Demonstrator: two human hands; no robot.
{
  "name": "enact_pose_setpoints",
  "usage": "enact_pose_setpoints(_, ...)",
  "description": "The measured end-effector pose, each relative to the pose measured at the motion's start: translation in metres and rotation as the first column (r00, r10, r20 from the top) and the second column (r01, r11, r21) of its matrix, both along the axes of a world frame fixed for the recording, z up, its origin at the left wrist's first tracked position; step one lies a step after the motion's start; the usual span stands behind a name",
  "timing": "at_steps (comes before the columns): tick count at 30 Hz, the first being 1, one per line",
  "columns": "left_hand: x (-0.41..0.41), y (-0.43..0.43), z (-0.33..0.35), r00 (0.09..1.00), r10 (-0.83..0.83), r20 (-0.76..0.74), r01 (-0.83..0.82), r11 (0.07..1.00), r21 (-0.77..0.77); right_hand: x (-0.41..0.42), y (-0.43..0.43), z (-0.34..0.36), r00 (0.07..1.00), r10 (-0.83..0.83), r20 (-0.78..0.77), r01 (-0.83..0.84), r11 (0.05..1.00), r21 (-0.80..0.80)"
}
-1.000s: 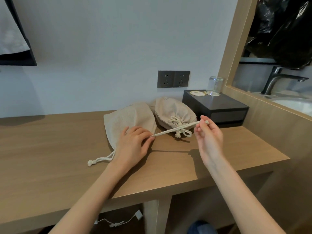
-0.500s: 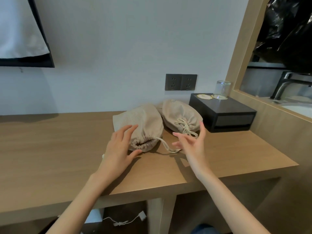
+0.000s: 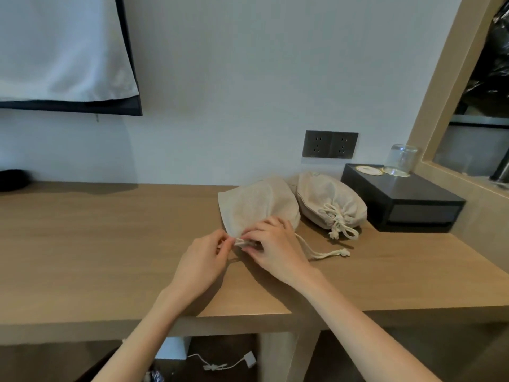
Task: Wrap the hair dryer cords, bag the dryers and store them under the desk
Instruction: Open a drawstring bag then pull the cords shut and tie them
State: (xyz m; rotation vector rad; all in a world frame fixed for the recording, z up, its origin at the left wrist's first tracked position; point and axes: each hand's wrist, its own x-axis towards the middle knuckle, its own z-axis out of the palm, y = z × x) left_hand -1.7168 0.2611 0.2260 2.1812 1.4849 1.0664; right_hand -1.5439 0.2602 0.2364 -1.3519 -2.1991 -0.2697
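Observation:
Two beige drawstring bags lie on the wooden desk (image 3: 110, 244). The near bag (image 3: 253, 205) has its gathered mouth toward me; both hands meet there. My left hand (image 3: 203, 260) pinches the cord at the mouth's left side. My right hand (image 3: 275, 249) covers the mouth and holds the cord there. One loose cord end (image 3: 327, 254) trails right on the desk. The far bag (image 3: 325, 199) is tied shut with a knotted cord (image 3: 337, 220). No dryer shows; the bags hide their contents.
A black box (image 3: 407, 202) with an upturned glass (image 3: 400, 159) and coasters stands at the right by a wall socket (image 3: 330, 144). A wooden partition rises at far right. Under the desk lies a white cable with an adapter (image 3: 228, 363). A dark object (image 3: 12, 179) sits far left.
My right hand let go of the cord it had pulled taut to the right and moved left onto the bag's mouth. Both hands now pinch there; the mouth has been drawn shut.

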Motion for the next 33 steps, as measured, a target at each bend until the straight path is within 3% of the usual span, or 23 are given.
enact_pose_setpoints(4,-0.001,-0.008,0.010,0.999,0.024,0.029,-0.024,1.000,0.017,0.003,0.003,-0.009,0.999,-0.038,0.019,0.036,0.994,0.100)
enact_pose_setpoints(8,-0.011,-0.006,0.014,0.941,-0.009,0.338,0.005,1.000,0.014,0.023,0.002,-0.016,0.988,-0.107,-0.110,0.120,0.986,0.114)
enact_pose_setpoints(12,-0.008,-0.009,0.009,0.911,-0.017,0.411,0.045,0.997,-0.057,0.037,0.000,-0.020,0.986,-0.100,-0.137,0.110,0.992,0.063)
enact_pose_setpoints(16,-0.002,-0.004,0.010,0.778,0.040,0.628,0.184,0.940,-0.289,0.044,-0.005,-0.018,0.983,-0.071,-0.170,0.077,0.997,0.030)
enact_pose_setpoints(19,-0.001,-0.005,0.009,0.686,-0.035,0.727,0.327,0.907,-0.265,0.057,-0.014,-0.012,0.948,-0.120,-0.295,0.145,0.987,0.065)
enact_pose_setpoints(23,0.020,-0.004,0.010,0.548,-0.085,0.832,0.445,0.872,-0.204,0.074,-0.023,-0.011,0.852,-0.370,-0.370,0.328,0.929,-0.173)
enact_pose_setpoints(25,0.036,-0.002,0.016,0.448,-0.127,0.885,0.511,0.849,-0.137,0.076,-0.025,-0.012,0.861,-0.375,-0.345,0.275,0.912,-0.306)
enact_pose_setpoints(28,0.057,0.004,0.024,0.393,-0.162,0.905,0.540,0.838,-0.084,0.073,-0.029,-0.010,0.834,-0.293,-0.468,0.101,0.914,-0.392)
enact_pose_setpoints(30,0.067,0.009,0.026,0.439,-0.158,0.884,0.482,0.872,-0.083,0.072,-0.030,-0.005,0.791,-0.263,-0.553,0.037,0.921,-0.387)
enact_pose_setpoints(33,0.070,0.014,0.028,0.686,-0.220,0.694,0.314,0.950,-0.009,0.073,-0.029,0.002,0.697,-0.235,-0.678,-0.060,0.923,-0.381)
